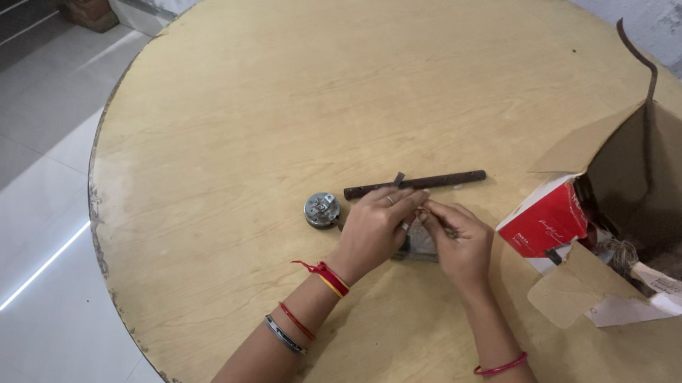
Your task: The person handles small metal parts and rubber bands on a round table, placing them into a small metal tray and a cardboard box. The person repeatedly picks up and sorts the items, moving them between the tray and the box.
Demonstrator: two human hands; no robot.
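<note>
My left hand [376, 225] and my right hand [457, 243] meet over a small grey metal part [419, 245] on the round wooden table [285, 82]. Both hands pinch something small between the fingertips; what it is stays hidden. A dark rusty metal rod [419, 182] lies just beyond my fingers. A small round silver metal piece [323, 210] rests to the left of my left hand. Red thread bands and a metal bangle are on my left wrist, and a red band is on my right.
An open cardboard box [658, 185] lies on its side at the right, with a red and white carton [547, 223] and tangled items inside. White floor tiles [8, 179] lie past the table's left edge. A grey wall runs behind.
</note>
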